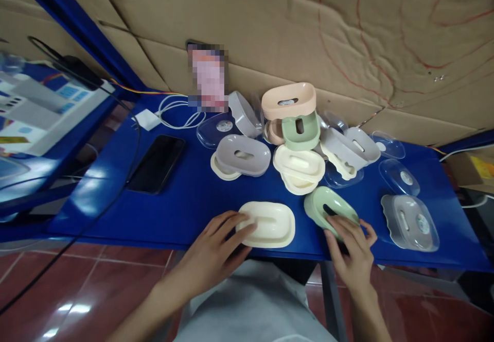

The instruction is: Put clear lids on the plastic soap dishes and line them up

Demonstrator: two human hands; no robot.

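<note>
A shallow cream soap dish [272, 228] lies near the table's front edge. My left hand [222, 244] holds its left end, fingers over the rim and thumb low at the near side. To the right, a green soap dish [328, 203] with a slot in its base tilts in my right hand [351, 246]; the fingers grip its near right side and cover part of it. Just behind the two hands sit a stacked cream soap dish [299, 164] and a grey soap dish [247, 155] resting on a cream piece.
More soap dish parts pile up at the back, topped by a peach one [289, 101]. A grey dish with a clear lid [411, 223] stands right. Clear lids [399, 177] lie nearby. On the left are a black phone [156, 164], a white charger [148, 119] and a black cable.
</note>
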